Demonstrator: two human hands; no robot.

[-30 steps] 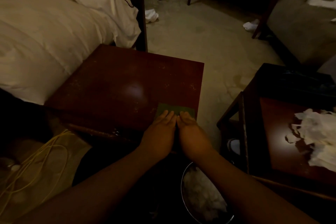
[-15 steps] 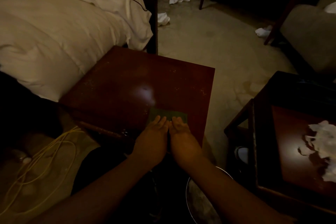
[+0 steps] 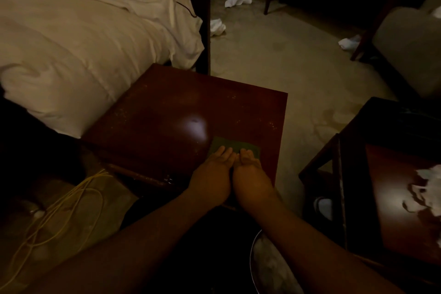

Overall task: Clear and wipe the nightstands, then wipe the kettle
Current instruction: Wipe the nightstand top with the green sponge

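Green cloth [image 3: 235,146] | left hand [image 3: 214,174], right hand [image 3: 250,175] flat, side-by-side | nightstand [image 3: 167,107]

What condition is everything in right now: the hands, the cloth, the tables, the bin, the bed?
Left hand: flat on cloth.
Right hand: flat on cloth.
Green cloth: folded, pressed on nightstand.
Nightstand: speckled with crumbs.
Side table: strewn with tissues.
Bin: holds white waste.
Bed: rumpled.
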